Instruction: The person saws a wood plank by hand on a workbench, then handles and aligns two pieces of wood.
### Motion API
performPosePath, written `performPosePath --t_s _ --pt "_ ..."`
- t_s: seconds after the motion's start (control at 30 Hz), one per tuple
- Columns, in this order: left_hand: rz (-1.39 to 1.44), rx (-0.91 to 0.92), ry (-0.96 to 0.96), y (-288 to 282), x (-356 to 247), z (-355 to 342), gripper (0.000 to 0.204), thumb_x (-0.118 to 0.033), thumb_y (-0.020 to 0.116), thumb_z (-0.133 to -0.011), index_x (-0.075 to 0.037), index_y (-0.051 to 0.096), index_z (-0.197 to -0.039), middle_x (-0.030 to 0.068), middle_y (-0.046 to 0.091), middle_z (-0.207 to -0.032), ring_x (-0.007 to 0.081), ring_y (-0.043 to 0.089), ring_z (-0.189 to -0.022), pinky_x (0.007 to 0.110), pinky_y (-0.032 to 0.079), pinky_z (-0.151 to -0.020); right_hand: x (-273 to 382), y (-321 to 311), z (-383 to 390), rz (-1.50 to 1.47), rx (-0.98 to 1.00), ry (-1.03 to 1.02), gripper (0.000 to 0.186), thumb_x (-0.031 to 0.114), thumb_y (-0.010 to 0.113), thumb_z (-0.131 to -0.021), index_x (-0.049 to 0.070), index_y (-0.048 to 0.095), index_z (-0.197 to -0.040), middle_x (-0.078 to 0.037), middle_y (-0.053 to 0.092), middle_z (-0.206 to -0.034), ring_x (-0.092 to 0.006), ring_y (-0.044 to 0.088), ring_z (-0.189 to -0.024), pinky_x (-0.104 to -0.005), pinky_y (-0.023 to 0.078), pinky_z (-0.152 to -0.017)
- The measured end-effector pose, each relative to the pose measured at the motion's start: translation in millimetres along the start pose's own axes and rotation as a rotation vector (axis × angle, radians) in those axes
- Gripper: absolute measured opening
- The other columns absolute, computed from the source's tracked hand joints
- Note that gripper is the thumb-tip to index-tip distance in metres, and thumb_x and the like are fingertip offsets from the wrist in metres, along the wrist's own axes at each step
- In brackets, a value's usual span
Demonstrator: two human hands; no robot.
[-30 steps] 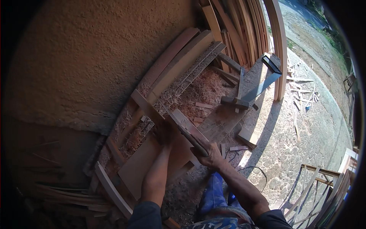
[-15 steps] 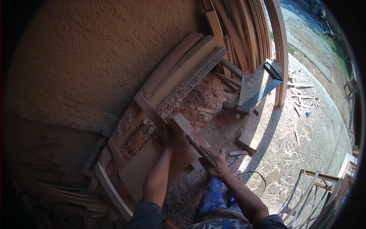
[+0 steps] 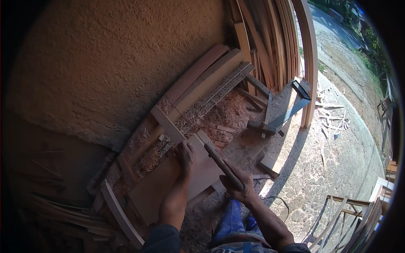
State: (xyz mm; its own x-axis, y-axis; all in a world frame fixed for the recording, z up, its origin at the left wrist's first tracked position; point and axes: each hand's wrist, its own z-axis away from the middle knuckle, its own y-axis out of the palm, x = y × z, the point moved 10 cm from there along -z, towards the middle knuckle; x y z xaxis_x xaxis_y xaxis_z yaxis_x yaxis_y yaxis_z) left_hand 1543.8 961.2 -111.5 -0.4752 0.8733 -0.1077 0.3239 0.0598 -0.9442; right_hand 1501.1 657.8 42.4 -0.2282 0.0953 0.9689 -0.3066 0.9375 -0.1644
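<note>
My right hand (image 3: 238, 183) is closed round a long, narrow dark tool (image 3: 217, 157), which slants up-left along the near side of a pale wooden piece (image 3: 201, 138). My left hand (image 3: 183, 158), fingers curled, grips wood near the end of a plank (image 3: 166, 124) that reaches up-left to the stacked beams. A broad pale board (image 3: 156, 194) lies beneath both forearms. What exactly my left fingertips hold is partly hidden.
Long boards (image 3: 278, 46) lean upright at the back, beside a rough wall (image 3: 105, 63). Wood shavings (image 3: 230, 109) lie among beams (image 3: 198, 84). A blue metal tool (image 3: 289, 114) rests at the right, offcuts (image 3: 331, 122) on sunlit concrete, a wooden frame (image 3: 346, 202) lower right.
The view has shifted, so the background sits lower in the picture. My right hand and tool have moved slightly right relative to my left hand, whose curled fingers show more clearly now.
</note>
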Motion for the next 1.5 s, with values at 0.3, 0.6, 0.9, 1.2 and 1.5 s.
performPosePath --t_s 0.3,0.6,0.9,1.2,1.5 --pt "0.300 0.765 0.010 30.9 184.3 5.1 0.076 -0.075 0.062 -0.080 0.000 0.074 -0.092 0.0210 0.073 -0.093 0.0390 0.071 -0.092 0.045 0.053 -0.081 7.0 -99.0 73.1 0.161 -0.181 0.031 0.062 0.009 0.078 -0.077 0.001 0.059 -0.135 -0.018 0.074 -0.099 -0.0245 0.075 -0.079 -0.0325 0.056 -0.070" --pt "0.420 0.476 0.131 -61.1 199.0 -32.1 0.077 -0.076 0.071 -0.074 -0.001 0.075 -0.093 0.0196 0.072 -0.081 0.0350 0.072 -0.080 0.044 0.053 -0.070 25.9 -92.7 74.8 0.105 -0.240 0.084 0.056 0.017 0.069 -0.086 -0.006 0.058 -0.135 -0.007 0.069 -0.083 -0.0091 0.064 -0.065 -0.0251 0.048 -0.057" --pt "0.055 0.101 0.314 -254.2 92.7 24.9 0.073 -0.049 0.083 -0.075 -0.006 0.060 -0.129 0.0180 0.071 -0.107 0.0367 0.069 -0.100 0.047 0.056 -0.085 79.5 -104.2 105.9 0.186 -0.206 -0.048 0.052 0.010 0.070 -0.083 -0.004 0.061 -0.132 -0.012 0.074 -0.097 -0.0119 0.067 -0.065 -0.0268 0.051 -0.057" --pt "0.010 0.718 0.264 -158.7 -30.0 89.1 0.062 -0.017 0.071 -0.076 -0.003 0.051 -0.133 0.0247 0.067 -0.114 0.0384 0.068 -0.104 0.048 0.055 -0.092 128.4 -119.7 171.2 0.331 -0.087 -0.292 0.044 0.004 0.066 -0.087 -0.006 0.061 -0.130 -0.019 0.073 -0.104 -0.0180 0.072 -0.075 -0.0300 0.055 -0.062" --pt "-0.164 0.149 0.377 -125.1 -55.9 161.3 0.066 -0.013 0.078 -0.067 -0.003 0.054 -0.128 0.0147 0.063 -0.117 0.0357 0.066 -0.100 0.044 0.057 -0.087 83.6 -153.0 229.9 0.170 0.051 0.030 0.050 0.005 0.070 -0.086 -0.005 0.059 -0.134 -0.019 0.072 -0.111 -0.0186 0.070 -0.093 -0.0311 0.055 -0.078"
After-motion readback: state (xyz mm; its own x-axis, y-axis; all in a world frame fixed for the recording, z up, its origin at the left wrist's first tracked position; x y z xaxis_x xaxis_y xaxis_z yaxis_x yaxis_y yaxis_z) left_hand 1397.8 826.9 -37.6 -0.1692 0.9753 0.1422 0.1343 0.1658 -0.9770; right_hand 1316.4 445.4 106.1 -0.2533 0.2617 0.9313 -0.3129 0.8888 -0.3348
